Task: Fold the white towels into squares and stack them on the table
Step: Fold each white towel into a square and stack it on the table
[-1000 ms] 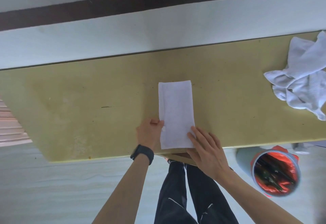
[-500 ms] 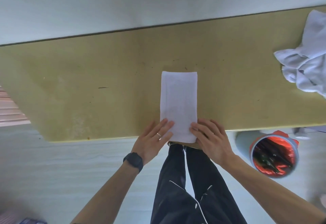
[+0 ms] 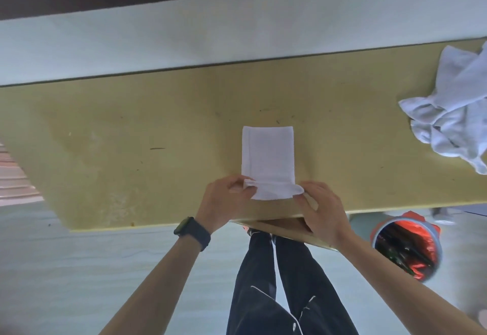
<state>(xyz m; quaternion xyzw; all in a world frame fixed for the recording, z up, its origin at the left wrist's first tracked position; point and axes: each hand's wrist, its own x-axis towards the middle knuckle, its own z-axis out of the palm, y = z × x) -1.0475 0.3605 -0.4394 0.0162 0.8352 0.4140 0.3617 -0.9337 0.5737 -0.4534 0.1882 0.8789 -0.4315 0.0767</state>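
A white towel [image 3: 267, 155], folded into a narrow strip, lies on the yellow table [image 3: 131, 137] near its front edge. Its near end is lifted off the table and turned up toward the far end. My left hand [image 3: 226, 197] pinches the near left corner of the towel. My right hand [image 3: 320, 205] pinches the near right corner. A heap of unfolded white towels [image 3: 456, 121] lies at the table's right end.
A grey bin with a red liner [image 3: 407, 249] stands on the floor below the table's right front. A white wall runs behind the table. My dark trouser legs [image 3: 276, 282] are below the front edge. A black watch [image 3: 192, 232] sits on my left wrist.
Both hands went from lying flat on the towel's near end to pinching its near corners, and they have lifted that end up off the table.
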